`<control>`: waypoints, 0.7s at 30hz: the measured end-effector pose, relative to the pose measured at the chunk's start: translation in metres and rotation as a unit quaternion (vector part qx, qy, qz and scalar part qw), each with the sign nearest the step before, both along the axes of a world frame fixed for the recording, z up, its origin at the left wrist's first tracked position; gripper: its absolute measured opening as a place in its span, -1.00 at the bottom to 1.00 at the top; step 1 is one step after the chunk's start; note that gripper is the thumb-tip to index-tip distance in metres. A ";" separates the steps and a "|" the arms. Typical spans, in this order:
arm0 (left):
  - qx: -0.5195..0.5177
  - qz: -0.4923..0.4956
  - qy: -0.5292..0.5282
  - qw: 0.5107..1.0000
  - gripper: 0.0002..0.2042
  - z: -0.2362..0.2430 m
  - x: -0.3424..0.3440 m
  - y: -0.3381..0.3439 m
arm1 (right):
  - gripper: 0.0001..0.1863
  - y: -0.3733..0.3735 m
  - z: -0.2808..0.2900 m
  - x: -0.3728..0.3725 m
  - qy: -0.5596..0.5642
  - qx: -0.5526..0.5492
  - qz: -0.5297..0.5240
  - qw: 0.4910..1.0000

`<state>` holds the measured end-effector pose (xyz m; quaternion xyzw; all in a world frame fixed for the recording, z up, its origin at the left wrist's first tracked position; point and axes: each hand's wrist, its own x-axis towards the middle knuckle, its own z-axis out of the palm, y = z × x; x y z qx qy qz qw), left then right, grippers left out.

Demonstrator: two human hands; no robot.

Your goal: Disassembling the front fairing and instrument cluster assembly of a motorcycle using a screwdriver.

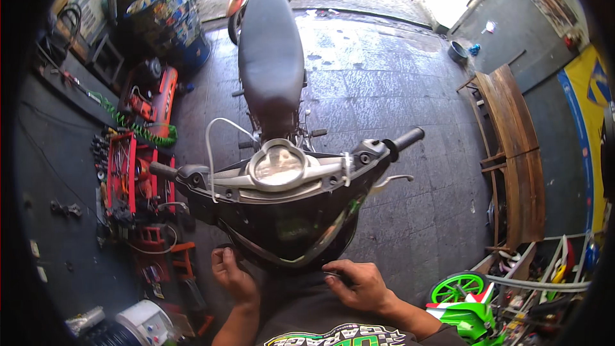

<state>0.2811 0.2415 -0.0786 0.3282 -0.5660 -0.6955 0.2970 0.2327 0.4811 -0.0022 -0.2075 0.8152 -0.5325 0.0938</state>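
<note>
A motorcycle's black front cowl (288,224) stands right before me, with the handlebars spread to both sides and a round-topped speedometer (277,165) in the middle. My left hand (234,275) is raised at the cowl's lower left edge, its fingers curled together; whatever they hold is hidden or too small to name. At the lower right edge, my right hand (360,285) is closed with thumb and fingers pinched. A small thin dark thing shows at those fingertips, its kind unclear. Behind the speedometer lies the long black seat (272,57).
Red tool trays (125,173) and a red air compressor (165,99) line the left wall. A wooden bench (516,147) stands at the right. Green bodywork and a green wheel (458,289) lie at lower right. A white cable (210,141) loops beside the left handlebar.
</note>
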 end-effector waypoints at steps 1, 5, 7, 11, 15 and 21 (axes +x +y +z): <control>0.102 0.010 0.005 0.995 -0.83 0.009 -0.006 0.015 | -0.78 0.005 -0.001 0.005 -0.030 0.015 0.016 0.999; 0.280 -0.070 -0.022 0.957 -0.74 -0.035 0.024 0.036 | -0.79 0.026 -0.012 0.025 -0.040 0.025 0.023 0.999; 0.311 -0.172 0.021 0.934 -0.56 -0.043 0.027 0.044 | -0.80 0.034 -0.019 0.032 -0.042 0.002 0.015 0.999; 0.272 -0.266 0.041 0.924 -0.35 -0.027 0.005 0.056 | -0.77 0.044 -0.028 0.042 -0.041 -0.018 0.016 0.999; 0.295 -0.317 0.047 0.900 -0.28 -0.021 0.003 0.055 | -0.74 0.056 -0.042 0.052 -0.066 -0.040 0.038 0.996; 0.274 -0.298 0.116 0.907 -0.22 -0.031 -0.002 0.061 | -0.73 0.057 -0.058 0.065 -0.100 -0.014 0.058 0.993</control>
